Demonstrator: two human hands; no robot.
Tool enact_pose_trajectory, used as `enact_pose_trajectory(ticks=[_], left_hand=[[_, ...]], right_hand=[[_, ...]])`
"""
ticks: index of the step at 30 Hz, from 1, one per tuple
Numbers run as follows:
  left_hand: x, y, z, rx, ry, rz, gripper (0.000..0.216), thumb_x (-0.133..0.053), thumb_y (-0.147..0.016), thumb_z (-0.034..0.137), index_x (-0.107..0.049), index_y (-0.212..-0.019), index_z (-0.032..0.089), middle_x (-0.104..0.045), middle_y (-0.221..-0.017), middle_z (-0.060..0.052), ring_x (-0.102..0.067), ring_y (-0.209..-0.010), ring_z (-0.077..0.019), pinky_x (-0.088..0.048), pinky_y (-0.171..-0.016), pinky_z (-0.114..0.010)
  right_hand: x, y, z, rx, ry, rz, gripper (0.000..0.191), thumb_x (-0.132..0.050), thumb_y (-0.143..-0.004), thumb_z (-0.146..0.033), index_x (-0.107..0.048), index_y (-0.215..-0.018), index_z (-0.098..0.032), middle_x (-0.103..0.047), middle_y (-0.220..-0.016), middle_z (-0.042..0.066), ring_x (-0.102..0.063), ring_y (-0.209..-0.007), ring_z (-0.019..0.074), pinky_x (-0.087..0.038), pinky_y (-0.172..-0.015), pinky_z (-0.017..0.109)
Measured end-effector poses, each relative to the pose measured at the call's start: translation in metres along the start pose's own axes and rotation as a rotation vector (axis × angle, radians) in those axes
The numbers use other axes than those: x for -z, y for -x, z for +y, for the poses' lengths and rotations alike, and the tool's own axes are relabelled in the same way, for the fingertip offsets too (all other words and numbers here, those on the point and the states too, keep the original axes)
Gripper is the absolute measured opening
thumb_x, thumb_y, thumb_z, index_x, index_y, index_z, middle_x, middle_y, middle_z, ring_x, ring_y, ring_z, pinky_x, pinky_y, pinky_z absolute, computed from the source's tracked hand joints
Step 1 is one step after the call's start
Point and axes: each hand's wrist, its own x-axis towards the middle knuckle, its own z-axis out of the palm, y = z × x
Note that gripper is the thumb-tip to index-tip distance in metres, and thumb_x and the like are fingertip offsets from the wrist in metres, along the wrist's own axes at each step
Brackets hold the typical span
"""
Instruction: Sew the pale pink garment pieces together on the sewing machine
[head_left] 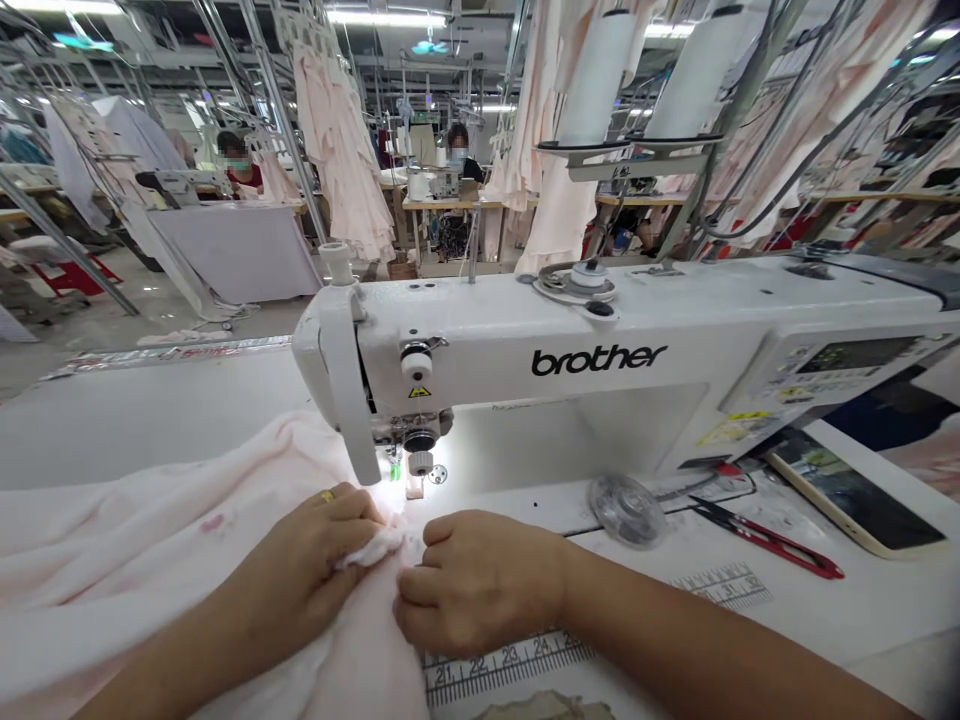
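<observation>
Pale pink fabric [225, 500] spreads over the left side of the table and runs up to the needle area of a white sewing machine [480, 340]. My left hand [319, 550], with a ring on one finger, is closed on a bunched fold of this fabric just in front of the lit presser foot [395, 468]. Close beside it, my right hand [487, 580] is curled with its fingertips against the fabric's right edge. What lies inside its fingers is hidden. The needle itself is too small to make out.
On the right lie red-handled thread snips [772, 540], a phone [855, 490] and a clear round case [626, 510]. A printed ruler [510, 665] runs along the table's front. White thread cones [596, 80] stand above the machine. Behind, people sit at other machines among hanging pink garments [337, 140].
</observation>
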Motion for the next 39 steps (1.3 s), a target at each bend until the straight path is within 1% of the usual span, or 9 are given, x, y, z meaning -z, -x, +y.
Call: enact_pose_trajectory(ticks=[3, 8, 16, 25, 28, 31, 34, 36, 39], left_hand=[[-0.002, 0.002, 0.006, -0.118, -0.143, 0.027, 0.025, -0.039, -0.088, 0.008, -0.061, -0.085, 0.019, -0.060, -0.093, -0.004, -0.053, -0.084, -0.0185, -0.040, -0.079, -0.033], [-0.010, 0.003, 0.005, -0.206, -0.322, 0.134, 0.032, -0.038, -0.080, 0.000, -0.062, -0.092, 0.017, -0.064, -0.092, -0.005, -0.055, -0.091, -0.0211, -0.039, -0.086, -0.036], [-0.006, -0.004, -0.010, -0.182, -0.417, 0.120, 0.037, -0.038, -0.083, 0.000, -0.064, -0.104, 0.017, -0.067, -0.105, -0.006, -0.057, -0.097, -0.0210, -0.041, -0.090, -0.037], [-0.004, -0.004, -0.014, -0.048, -0.031, 0.050, 0.029, -0.038, -0.081, 0.001, -0.060, -0.080, 0.019, -0.061, -0.098, -0.004, -0.055, -0.091, -0.0181, -0.045, -0.084, -0.034], [0.000, -0.005, -0.016, -0.060, -0.037, 0.032, 0.026, -0.039, -0.084, 0.004, -0.059, -0.076, 0.019, -0.061, -0.096, -0.004, -0.055, -0.088, -0.0179, -0.046, -0.081, -0.032], [0.000, -0.005, -0.013, -0.114, -0.117, 0.033, 0.027, -0.039, -0.086, 0.007, -0.062, -0.082, 0.020, -0.061, -0.096, -0.006, -0.055, -0.088, -0.0198, -0.047, -0.080, -0.034], [-0.007, -0.002, -0.006, -0.122, -0.191, 0.058, 0.029, -0.037, -0.088, 0.006, -0.063, -0.093, 0.019, -0.060, -0.098, -0.007, -0.054, -0.093, -0.0213, -0.046, -0.084, -0.038], [-0.014, 0.001, -0.004, -0.121, -0.243, 0.088, 0.031, -0.038, -0.086, 0.003, -0.063, -0.100, 0.017, -0.061, -0.100, -0.008, -0.053, -0.097, -0.0227, -0.046, -0.088, -0.040], [-0.023, 0.004, -0.004, -0.121, -0.330, 0.115, 0.034, -0.040, -0.083, 0.001, -0.063, -0.104, 0.015, -0.062, -0.101, -0.010, -0.054, -0.098, -0.0248, -0.048, -0.088, -0.043]], right_hand=[[-0.003, 0.000, 0.000, -0.015, -0.014, 0.003, 0.018, -0.054, -0.089, -0.009, -0.058, -0.073, -0.016, -0.051, -0.066, -0.003, -0.044, -0.053, 0.0125, -0.031, -0.058, 0.031], [-0.003, 0.001, 0.001, -0.024, -0.030, -0.012, 0.019, -0.053, -0.090, -0.009, -0.057, -0.073, -0.016, -0.052, -0.068, -0.002, -0.042, -0.053, 0.0129, -0.031, -0.059, 0.031], [-0.001, 0.000, 0.006, -0.200, -0.022, -0.062, 0.019, -0.049, -0.096, -0.010, -0.058, -0.080, -0.016, -0.055, -0.074, -0.003, -0.036, -0.055, 0.0136, -0.032, -0.062, 0.030], [0.001, 0.000, 0.008, -0.224, -0.069, -0.087, 0.021, -0.046, -0.099, -0.011, -0.059, -0.083, -0.017, -0.061, -0.079, -0.001, -0.041, -0.057, 0.0136, -0.032, -0.063, 0.029], [0.001, 0.002, 0.009, -0.228, -0.135, -0.076, 0.017, -0.049, -0.097, -0.015, -0.059, -0.084, -0.017, -0.062, -0.080, -0.002, -0.045, -0.059, 0.0129, -0.031, -0.064, 0.030], [0.000, 0.004, 0.013, -0.312, -0.219, -0.025, 0.017, -0.052, -0.095, -0.026, -0.061, -0.083, -0.018, -0.064, -0.080, -0.001, -0.050, -0.064, 0.0140, -0.034, -0.071, 0.030], [0.000, 0.005, 0.016, -0.494, -0.218, 0.030, 0.015, -0.051, -0.097, -0.026, -0.063, -0.099, -0.017, -0.066, -0.095, 0.003, -0.055, -0.079, 0.0164, -0.036, -0.084, 0.032], [0.001, 0.004, 0.017, -0.575, -0.204, 0.031, 0.018, -0.052, -0.098, -0.024, -0.060, -0.113, -0.018, -0.063, -0.108, 0.005, -0.054, -0.090, 0.0182, -0.035, -0.090, 0.033], [0.002, 0.002, 0.016, -0.614, -0.204, -0.005, 0.017, -0.052, -0.098, -0.027, -0.059, -0.112, -0.020, -0.061, -0.110, 0.005, -0.050, -0.097, 0.0200, -0.032, -0.098, 0.036]])
